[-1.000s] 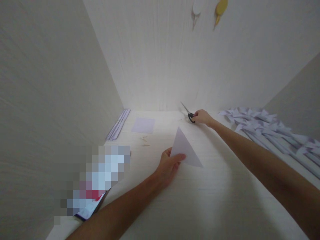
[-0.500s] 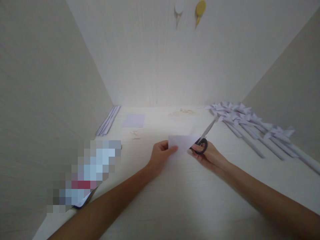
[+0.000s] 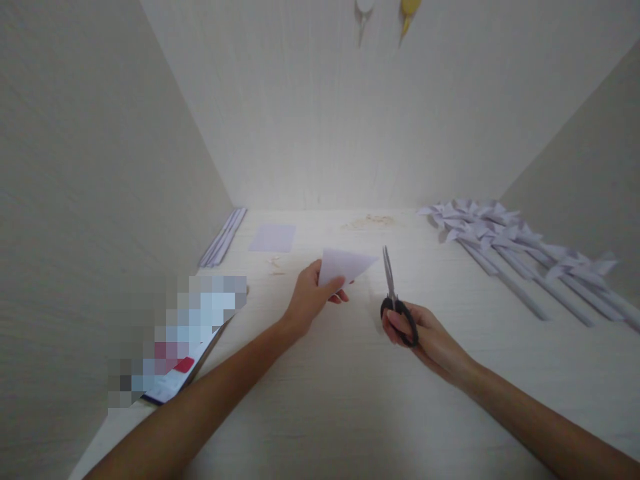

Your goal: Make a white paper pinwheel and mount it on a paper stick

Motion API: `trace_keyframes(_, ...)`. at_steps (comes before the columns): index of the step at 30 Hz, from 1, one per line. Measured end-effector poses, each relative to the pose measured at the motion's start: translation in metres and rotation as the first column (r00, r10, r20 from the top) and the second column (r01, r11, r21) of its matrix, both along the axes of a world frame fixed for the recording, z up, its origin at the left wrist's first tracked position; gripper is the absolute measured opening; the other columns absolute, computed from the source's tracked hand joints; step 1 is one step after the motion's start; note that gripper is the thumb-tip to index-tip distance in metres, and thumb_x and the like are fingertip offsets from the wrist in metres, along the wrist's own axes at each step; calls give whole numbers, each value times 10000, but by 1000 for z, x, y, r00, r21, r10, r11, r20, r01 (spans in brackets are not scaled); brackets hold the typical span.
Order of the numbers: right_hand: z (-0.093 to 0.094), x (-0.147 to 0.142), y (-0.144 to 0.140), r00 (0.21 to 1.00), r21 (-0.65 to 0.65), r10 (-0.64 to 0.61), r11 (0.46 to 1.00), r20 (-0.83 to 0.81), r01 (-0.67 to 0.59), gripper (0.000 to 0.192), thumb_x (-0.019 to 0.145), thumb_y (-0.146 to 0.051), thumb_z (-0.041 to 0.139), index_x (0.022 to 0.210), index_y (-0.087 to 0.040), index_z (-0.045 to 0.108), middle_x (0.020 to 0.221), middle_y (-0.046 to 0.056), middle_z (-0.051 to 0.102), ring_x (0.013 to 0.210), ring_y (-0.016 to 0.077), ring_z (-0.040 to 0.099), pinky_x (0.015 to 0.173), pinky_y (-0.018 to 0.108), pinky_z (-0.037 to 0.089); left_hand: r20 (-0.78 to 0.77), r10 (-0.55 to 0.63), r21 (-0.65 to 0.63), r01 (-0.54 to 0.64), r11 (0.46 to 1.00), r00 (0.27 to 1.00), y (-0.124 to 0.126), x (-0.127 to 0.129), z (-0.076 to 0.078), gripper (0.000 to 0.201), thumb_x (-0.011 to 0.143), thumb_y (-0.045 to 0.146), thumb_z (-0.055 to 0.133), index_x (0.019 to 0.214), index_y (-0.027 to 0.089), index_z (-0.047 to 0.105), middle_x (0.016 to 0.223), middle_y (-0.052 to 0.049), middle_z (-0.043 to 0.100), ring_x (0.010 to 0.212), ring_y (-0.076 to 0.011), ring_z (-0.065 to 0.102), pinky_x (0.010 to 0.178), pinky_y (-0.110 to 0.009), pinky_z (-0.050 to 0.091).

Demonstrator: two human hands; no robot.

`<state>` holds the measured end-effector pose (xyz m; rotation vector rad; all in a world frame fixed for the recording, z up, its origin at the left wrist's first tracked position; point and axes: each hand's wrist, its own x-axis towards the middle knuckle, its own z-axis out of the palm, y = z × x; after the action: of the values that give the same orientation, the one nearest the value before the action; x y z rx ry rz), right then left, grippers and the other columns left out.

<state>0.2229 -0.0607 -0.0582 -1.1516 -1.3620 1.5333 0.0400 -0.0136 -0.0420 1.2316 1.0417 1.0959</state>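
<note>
Head view: left hand (image 3: 310,300) pinches a folded pale lilac paper triangle (image 3: 345,265) above the table. Right hand (image 3: 425,333) grips black-handled scissors (image 3: 393,293), blades together, just right of the paper.

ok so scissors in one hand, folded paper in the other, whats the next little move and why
Probably bring the scissors across to the folded paper. The right hand grips the handles with the blades shut and pointing up, apart from the sheet, which the left hand pinches just above the table.
</note>
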Motion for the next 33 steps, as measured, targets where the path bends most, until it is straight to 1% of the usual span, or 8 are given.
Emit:
trace_keyframes(2,3,0,-4,995,35,92,995,37,-94,344,767,-450,468,607,-144,478,534,-18,427,492,77,346,457,226,236,4,15,-73,-15,997,1000,3,-4,4,189,641,227,599,766,89,572,766,-69,635,503,-58,529,481,-175,421)
trace_keyframes(5,8,-2,-8,977,66,193,978,90,-200,401,759,-516,431,589,-153,453,508,-18,413,476,84,339,452,234,235,55,34,-174,-24,984,998,5,-8,13,175,633,242,616,709,84,607,753,-71,650,520,-46,510,533,-173,428)
trace_keyframes(9,12,-3,-10,957,47,254,964,141,-263,447,743,-558,414,529,-166,409,466,-20,391,443,81,328,420,228,228,95,-26,-193,44,980,995,4,-13,30,180,640,254,619,720,93,624,728,-59,660,527,-53,523,552,-182,431)
trace_keyframes(13,11,-2,-12,946,-1,299,954,129,-301,451,712,-578,445,542,-163,402,451,-27,389,411,67,319,387,214,208,92,-101,-210,118,971,991,1,-15,42,190,642,251,625,737,87,622,710,-59,660,587,-92,581,592,-202,457)
trace_keyframes(18,12,-2,-15,946,-28,311,950,93,-310,445,701,-576,467,562,-158,404,463,-29,395,411,60,323,380,206,214,67,-137,-208,148,967,988,-1,-14,41,203,634,248,638,755,86,625,688,-54,661,599,-111,602,634,-228,480)
trace_keyframes(23,11,-2,-15,944,-31,314,950,106,-312,432,718,-558,459,564,-159,402,466,-31,392,413,58,330,379,201,229,46,-143,-171,149,974,989,0,-13,39,200,644,261,628,745,88,631,701,-63,667,605,-114,610,632,-228,487)
trace_keyframes(27,11,-2,-14,943,-42,314,949,112,-312,428,717,-552,463,555,-163,394,453,-36,387,406,57,325,372,198,234,32,-149,-152,152,977,988,0,-12,41,203,652,256,621,767,89,632,709,-64,671,622,-123,619,632,-230,494)
trace_keyframes(33,12,-2,-15,942,-60,311,950,128,-305,423,716,-542,472,546,-163,392,445,-37,387,393,54,324,363,194,230,30,-143,-162,146,976,989,-1,-12,45,168,655,220,617,761,90,630,666,-41,667,607,-109,620,607,-200,498)
